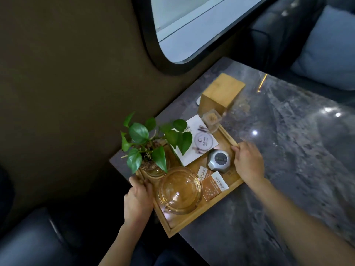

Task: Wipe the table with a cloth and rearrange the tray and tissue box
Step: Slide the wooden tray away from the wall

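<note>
While both hands grip opposite sides of the shallow rectangular bamboo tray (194, 220), it sits at the near wall-side corner of the dark grey marbled bench (288, 160), its nearest corner jutting past the bench edge; the left hand (137, 200) is closed over the tray's left rim, thumb on top just beside the round amber glass ashtray (179, 191); the right hand (248, 163) is clamped on the far right rim, fingers curled over the edge, blurred slightly. Inside the tray, a leafy green plant in a clear glass pot (151, 148) stands at the wall side, a white printed card (196, 143) leans behind it, a silver rounded gadget with a dark face (219, 160) lies near the right hand, and orange-and-white sachets (215, 186) lie flat beside the ashtray; a small clear cube (211, 120) sits at the tray's far end. Beyond the tray, the tall square bamboo tissue box (221, 93) stands on the bench by the wall, apart from the tray; a rounded window (192, 25) is set in the brown wall above, and a pale blue cushion (330, 50) lies on the far seat.
</note>
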Action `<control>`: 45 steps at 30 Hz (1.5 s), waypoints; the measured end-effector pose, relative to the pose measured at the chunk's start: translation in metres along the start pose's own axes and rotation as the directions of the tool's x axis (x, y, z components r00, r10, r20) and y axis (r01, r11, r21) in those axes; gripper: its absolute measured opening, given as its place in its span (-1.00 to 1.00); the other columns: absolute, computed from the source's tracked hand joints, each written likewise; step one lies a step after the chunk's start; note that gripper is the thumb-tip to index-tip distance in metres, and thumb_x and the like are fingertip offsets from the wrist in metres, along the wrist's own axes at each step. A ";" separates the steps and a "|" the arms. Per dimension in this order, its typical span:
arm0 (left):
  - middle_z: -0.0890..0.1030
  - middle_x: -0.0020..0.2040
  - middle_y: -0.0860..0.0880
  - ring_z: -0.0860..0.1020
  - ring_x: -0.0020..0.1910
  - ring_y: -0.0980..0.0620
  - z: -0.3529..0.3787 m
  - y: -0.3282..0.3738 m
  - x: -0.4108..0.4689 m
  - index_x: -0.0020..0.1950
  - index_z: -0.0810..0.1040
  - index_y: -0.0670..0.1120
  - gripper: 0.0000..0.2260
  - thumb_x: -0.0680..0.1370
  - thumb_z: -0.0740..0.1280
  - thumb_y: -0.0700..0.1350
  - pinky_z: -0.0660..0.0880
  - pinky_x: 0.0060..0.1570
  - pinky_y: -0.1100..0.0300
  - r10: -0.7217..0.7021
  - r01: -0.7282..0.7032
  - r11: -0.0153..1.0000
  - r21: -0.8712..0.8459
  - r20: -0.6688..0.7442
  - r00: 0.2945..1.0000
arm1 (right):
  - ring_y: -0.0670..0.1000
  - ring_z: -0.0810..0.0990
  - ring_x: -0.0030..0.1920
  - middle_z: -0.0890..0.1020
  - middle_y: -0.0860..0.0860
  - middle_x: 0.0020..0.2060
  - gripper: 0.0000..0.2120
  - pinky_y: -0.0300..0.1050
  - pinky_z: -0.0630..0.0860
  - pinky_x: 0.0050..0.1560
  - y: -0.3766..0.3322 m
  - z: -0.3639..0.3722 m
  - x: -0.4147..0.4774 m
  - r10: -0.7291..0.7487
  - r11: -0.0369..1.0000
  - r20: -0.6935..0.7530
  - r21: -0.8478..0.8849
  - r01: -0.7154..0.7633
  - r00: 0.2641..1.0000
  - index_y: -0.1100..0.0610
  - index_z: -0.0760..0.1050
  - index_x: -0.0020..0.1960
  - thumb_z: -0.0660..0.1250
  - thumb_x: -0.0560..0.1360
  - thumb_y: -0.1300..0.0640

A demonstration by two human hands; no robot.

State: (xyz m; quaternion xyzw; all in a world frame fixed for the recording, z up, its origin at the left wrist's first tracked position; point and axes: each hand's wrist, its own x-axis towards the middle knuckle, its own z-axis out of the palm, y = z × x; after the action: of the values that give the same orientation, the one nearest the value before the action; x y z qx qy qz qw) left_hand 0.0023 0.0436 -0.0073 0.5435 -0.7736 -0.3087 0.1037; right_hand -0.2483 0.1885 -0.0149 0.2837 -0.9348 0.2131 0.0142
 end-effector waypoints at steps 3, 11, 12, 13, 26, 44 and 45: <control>0.59 -0.14 -0.34 0.54 -0.16 -0.39 0.017 0.017 -0.012 -0.14 0.18 -0.12 -0.82 0.56 0.16 -0.10 0.29 -0.24 0.00 0.043 -0.044 0.999 0.009 0.042 0.998 | 0.27 0.49 -0.07 0.56 0.29 -0.16 -0.77 0.11 0.42 -0.10 0.032 -0.017 -0.013 0.058 0.998 -0.033 -0.008 -0.058 0.998 0.37 0.47 -0.16 0.24 0.52 0.18; 0.60 -0.15 -0.35 0.54 -0.16 -0.40 0.063 0.067 -0.040 -0.14 0.16 -0.10 -0.84 0.58 0.12 -0.13 0.27 -0.24 -0.01 0.233 -0.234 0.972 -0.012 0.158 0.960 | 0.21 0.47 -0.03 0.55 0.23 -0.10 -0.76 0.08 0.39 -0.05 0.115 -0.054 -0.040 0.280 0.959 -0.060 -0.037 -0.283 0.958 0.29 0.46 -0.09 0.16 0.55 0.12; 0.60 -0.15 -0.35 0.54 -0.17 -0.40 0.068 0.073 -0.043 -0.14 0.16 -0.10 -0.85 0.58 0.11 -0.14 0.27 -0.25 -0.01 0.253 -0.255 0.967 -0.013 0.172 0.952 | 0.21 0.47 -0.02 0.55 0.23 -0.08 -0.76 0.08 0.39 -0.04 0.123 -0.059 -0.043 0.302 0.952 -0.065 -0.039 -0.305 0.951 0.30 0.46 -0.08 0.16 0.55 0.12; 0.60 -0.14 -0.35 0.53 -0.16 -0.40 0.074 0.080 -0.046 -0.12 0.16 -0.10 -0.86 0.58 0.11 -0.15 0.27 -0.25 -0.01 0.268 -0.270 0.963 -0.015 0.186 0.945 | 0.21 0.47 -0.01 0.56 0.23 -0.07 -0.76 0.08 0.38 -0.02 0.132 -0.064 -0.046 0.318 0.946 -0.071 -0.050 -0.321 0.946 0.30 0.46 -0.06 0.15 0.55 0.12; 0.60 -0.13 -0.33 0.56 -0.15 -0.35 0.124 0.158 -0.056 0.09 0.25 -0.37 -0.80 0.57 0.09 -0.24 0.44 -0.16 -0.09 0.382 -0.411 0.911 0.008 0.351 0.854 | 0.18 0.44 0.08 0.54 0.21 0.02 -0.71 0.09 0.37 0.06 0.211 -0.091 -0.052 0.495 0.865 -0.069 -0.059 -0.499 0.866 0.29 0.45 0.00 0.10 0.57 0.07; 0.61 -0.10 -0.35 0.59 -0.11 -0.35 0.150 0.170 -0.045 0.08 0.26 -0.30 -0.79 0.59 0.09 -0.14 0.46 -0.20 -0.10 0.383 -0.466 0.865 0.185 0.354 0.853 | 0.14 0.45 -0.05 0.55 0.17 -0.11 -0.77 -0.01 0.33 -0.10 0.231 -0.069 -0.045 0.503 0.859 -0.123 -0.035 -0.510 0.856 0.24 0.45 -0.12 0.17 0.54 0.07; 0.61 -0.09 -0.34 0.59 -0.11 -0.35 0.151 0.170 -0.045 0.09 0.26 -0.29 -0.78 0.60 0.09 -0.13 0.46 -0.19 -0.11 0.379 -0.468 0.861 0.198 0.363 0.851 | 0.13 0.45 -0.05 0.55 0.17 -0.10 -0.76 -0.02 0.32 -0.11 0.230 -0.070 -0.045 0.501 0.861 -0.123 -0.035 -0.508 0.857 0.25 0.45 -0.11 0.17 0.54 0.07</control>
State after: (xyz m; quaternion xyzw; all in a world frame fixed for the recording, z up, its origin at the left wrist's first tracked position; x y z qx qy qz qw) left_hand -0.1871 0.1761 -0.0178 0.3111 -0.9170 -0.2475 -0.0313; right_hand -0.3404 0.4131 -0.0478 0.0163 -0.9808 0.1934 0.0185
